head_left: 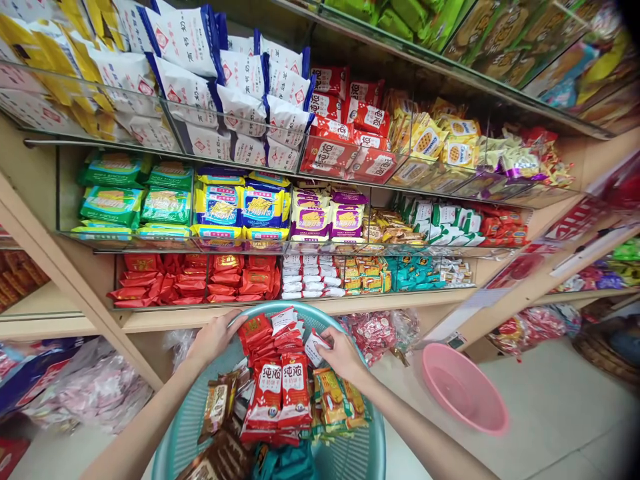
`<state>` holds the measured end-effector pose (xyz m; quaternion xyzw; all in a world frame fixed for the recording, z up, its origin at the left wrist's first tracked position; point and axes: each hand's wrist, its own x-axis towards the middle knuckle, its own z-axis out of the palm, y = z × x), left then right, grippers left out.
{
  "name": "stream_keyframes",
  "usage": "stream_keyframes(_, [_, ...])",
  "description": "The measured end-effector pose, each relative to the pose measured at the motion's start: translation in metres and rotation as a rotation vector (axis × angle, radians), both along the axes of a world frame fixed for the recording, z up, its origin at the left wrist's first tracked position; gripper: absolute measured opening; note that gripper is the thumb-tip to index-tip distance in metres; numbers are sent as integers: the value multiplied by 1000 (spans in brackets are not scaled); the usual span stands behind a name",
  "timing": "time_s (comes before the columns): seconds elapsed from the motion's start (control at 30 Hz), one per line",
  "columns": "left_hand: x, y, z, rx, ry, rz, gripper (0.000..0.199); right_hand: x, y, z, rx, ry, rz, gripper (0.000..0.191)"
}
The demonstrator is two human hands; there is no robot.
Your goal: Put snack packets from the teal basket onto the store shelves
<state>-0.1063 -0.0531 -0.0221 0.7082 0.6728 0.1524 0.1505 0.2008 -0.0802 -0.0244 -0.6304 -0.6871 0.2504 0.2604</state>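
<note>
A teal plastic basket [377,427] full of wrapped snacks stands below the shelves. At its far left edge, my left hand [217,339] is closed on the rim, close to red snack packets [256,333]. My right hand [341,353] pinches a small white packet [315,348] inside the basket, beside the upright stack there. Red-and-white biscuit packets [280,397] sit in the middle. Yellow-and-green packets [334,399] are to their right, brown packets [219,407] to their left, and teal packets [285,461] lie nearest me.
Tiered shelves with clear dividers hold red packets [195,280], white packets [310,277], green biscuit packs [113,205] and white-and-blue bags [185,40]. A pink basin [465,387] rests on the floor at right. Bagged sweets [373,333] lie under the lowest shelf.
</note>
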Motion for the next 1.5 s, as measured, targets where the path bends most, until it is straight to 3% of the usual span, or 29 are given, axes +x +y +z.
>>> stream_keyframes(0.53, [-2, 2, -2, -7, -43, -3, 50, 2, -7, 12, -67, -210, 43, 25])
stream_keyframes(0.77, [-2, 1, -2, 5, -45, -9, 50, -1, -15, 21, -80, -308, 56, 25])
stream_keyframes(1.03, [-1, -1, 3, 0, -51, -14, 49, 0, -13, 20, -33, -350, 49, 17])
stream_keyframes(1.5, [0, -2, 3, 15, 16, -7, 48, 3, -19, 28, -57, -471, 18, 25])
